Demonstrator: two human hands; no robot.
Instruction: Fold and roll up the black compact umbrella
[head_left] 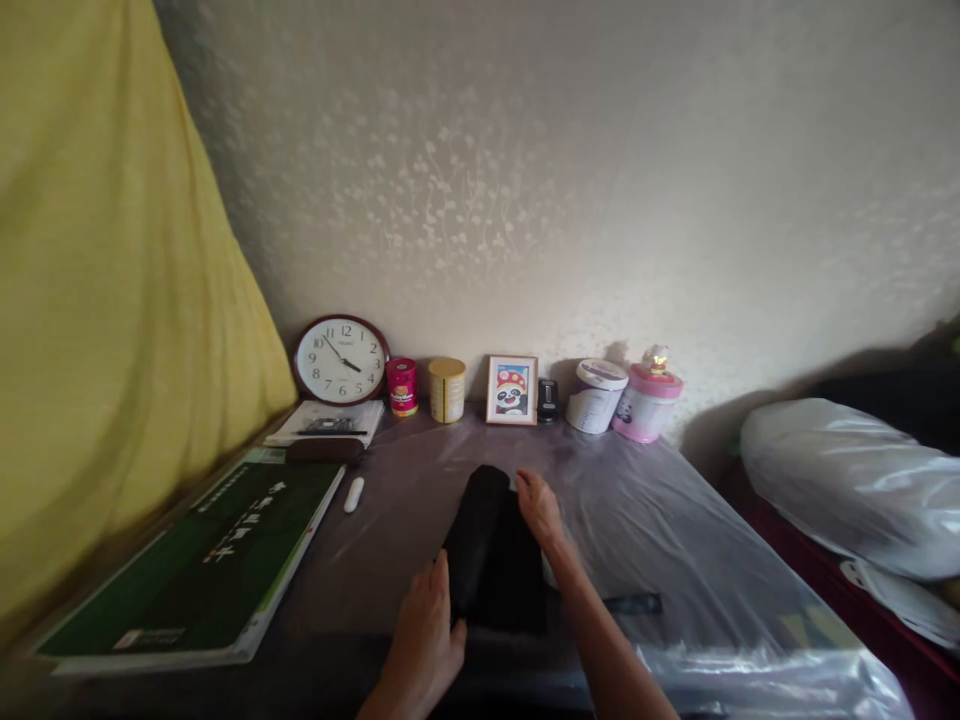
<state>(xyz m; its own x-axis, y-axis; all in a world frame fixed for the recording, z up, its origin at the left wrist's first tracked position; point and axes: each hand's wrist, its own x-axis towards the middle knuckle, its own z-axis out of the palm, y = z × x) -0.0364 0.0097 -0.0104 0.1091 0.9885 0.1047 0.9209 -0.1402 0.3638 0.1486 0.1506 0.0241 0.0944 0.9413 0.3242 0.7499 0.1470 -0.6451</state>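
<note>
A black cloth [474,560] lies in front of me, its left part rolled into a thick tube and its right part flat on the table. My left hand [429,622] is closed against the near left side of the roll, with the thumb near its lower end. At the far right corner of the cloth, my right hand [538,508] has its fingers bent together on the edge. The fingertips of that hand are partly hidden. A dark strip [634,603] lies on the table beyond my right forearm; I cannot tell whether it joins the cloth.
Plastic film covers the table [405,560]. On the left lie a large green book [202,550], a brown case [324,451] and a small white object [354,495]. A clock [342,360], tins, a framed panda picture [512,390] and tubs [596,397] line the wall.
</note>
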